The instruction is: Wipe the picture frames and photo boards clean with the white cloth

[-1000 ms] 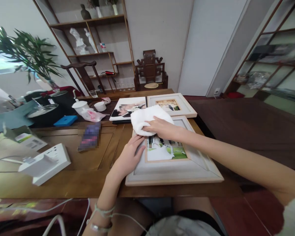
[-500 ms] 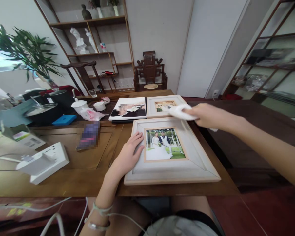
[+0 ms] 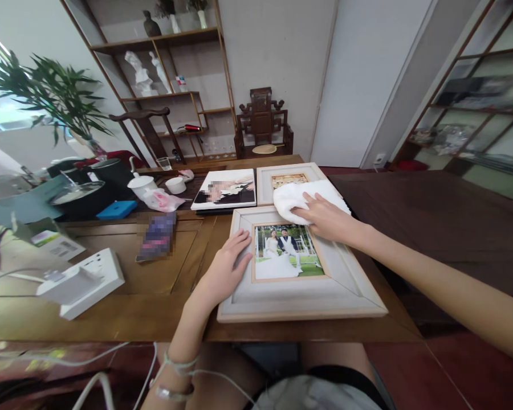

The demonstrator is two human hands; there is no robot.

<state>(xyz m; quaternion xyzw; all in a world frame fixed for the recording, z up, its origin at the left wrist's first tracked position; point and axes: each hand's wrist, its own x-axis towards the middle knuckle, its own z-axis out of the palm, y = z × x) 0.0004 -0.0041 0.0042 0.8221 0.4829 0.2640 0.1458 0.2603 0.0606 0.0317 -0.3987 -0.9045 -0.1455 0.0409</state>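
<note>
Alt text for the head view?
The right hand holds a fluffy white cloth over the far edge of a whitish rectangular picture frame; the left hand rests on its left side. A brown wooden table lies beneath.

A soft, fluffy, matt pile is shown by the thick white folded cloth (image 3: pixel 297 199). The large rectangular off-white picture frame (image 3: pixel 290 299) is edged in smooth pale wood and faced in a matt finish. The long brown wooden table (image 3: pixel 162 313) is finished with a low sheen, by which light is softly reflected. Smooth plastic is seen in the white blocky power strip (image 3: pixel 102 276), and polished metal in the silver-coloured bangle (image 3: pixel 170 394).
</note>
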